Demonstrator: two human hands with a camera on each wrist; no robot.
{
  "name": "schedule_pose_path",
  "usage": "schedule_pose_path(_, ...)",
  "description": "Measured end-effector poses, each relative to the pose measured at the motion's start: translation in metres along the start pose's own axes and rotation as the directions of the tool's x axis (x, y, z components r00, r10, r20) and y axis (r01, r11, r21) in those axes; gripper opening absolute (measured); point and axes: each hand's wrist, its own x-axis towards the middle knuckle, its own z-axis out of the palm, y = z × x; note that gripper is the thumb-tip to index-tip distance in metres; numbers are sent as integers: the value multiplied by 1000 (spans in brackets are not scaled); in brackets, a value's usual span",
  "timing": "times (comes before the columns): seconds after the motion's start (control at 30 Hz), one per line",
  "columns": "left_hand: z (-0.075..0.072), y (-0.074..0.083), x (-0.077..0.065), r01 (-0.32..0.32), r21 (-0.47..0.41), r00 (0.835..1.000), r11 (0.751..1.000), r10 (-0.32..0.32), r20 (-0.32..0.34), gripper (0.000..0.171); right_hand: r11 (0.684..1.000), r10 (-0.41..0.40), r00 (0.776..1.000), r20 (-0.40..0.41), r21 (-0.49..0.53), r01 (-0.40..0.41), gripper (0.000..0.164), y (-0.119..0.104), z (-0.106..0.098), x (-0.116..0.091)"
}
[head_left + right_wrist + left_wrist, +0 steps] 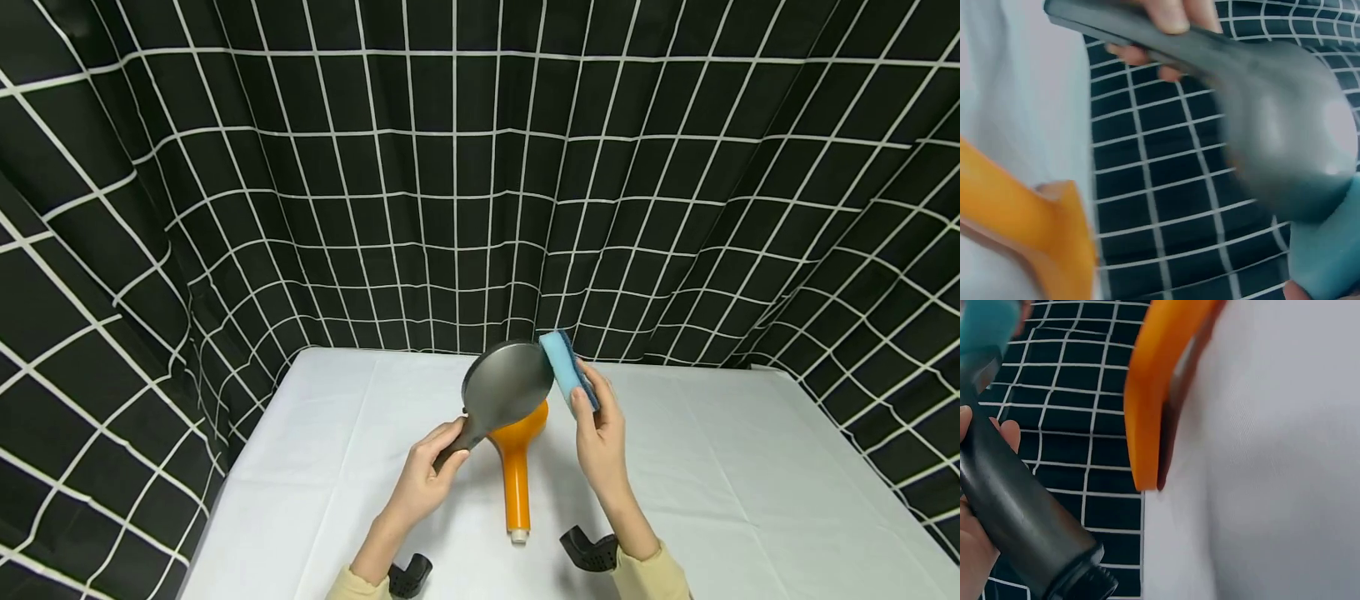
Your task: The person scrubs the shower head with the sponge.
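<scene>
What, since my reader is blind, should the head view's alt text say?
A person's left hand holds a gray handheld shower head while the right hand holds a blue sponge at its rim. An orange shower head lies on white cloth before a black gridded curtain.

No lettering, label, brand, number or sign can be read in any view.
</scene>
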Motion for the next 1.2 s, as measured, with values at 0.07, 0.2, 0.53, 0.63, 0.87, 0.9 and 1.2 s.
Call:
schedule_pose_path(0.07, 0, -1, -1, -6, 59, 1000, 998, 5, 11, 42, 994, -108, 994, -2, -16, 108, 35, -14, 2, 5)
schedule_pose_path(0.2, -1, -1, -2, -29, 241, 999, 970, 32, -6, 42, 942, -322, 946, 28, -89, 323, 32, -40, 6, 12)
schedule_pose_path(0.53, 0, 1, 1, -155, 388, 974, 909, 205, -92, 39, 982, -178, 984, 7, -60, 179, 34, -12, -5, 13)
schedule_pose_path(0.63, 0, 1, 1, -168, 371, 969, 913, 222, -105, 39, 996, 50, 999, 21, -78, -48, 33, 4, -11, 11)
schedule_pose_path(0.87, 0, 0, 0, -139, 363, 977, 922, 188, -103, 40, 994, 77, 997, 20, -74, -76, 34, -5, -7, 5)
schedule_pose_path(0.9, 0, 0, 0, -130, 368, 978, 921, 179, -102, 41, 996, -10, 1000, 12, -87, 11, 35, -9, -4, 4)
schedule_pose_path(1.2, 0, -2, -1, -112, 394, 978, 912, 172, -121, 41, 896, -417, 909, 21, -159, 415, 30, -45, 11, 3)
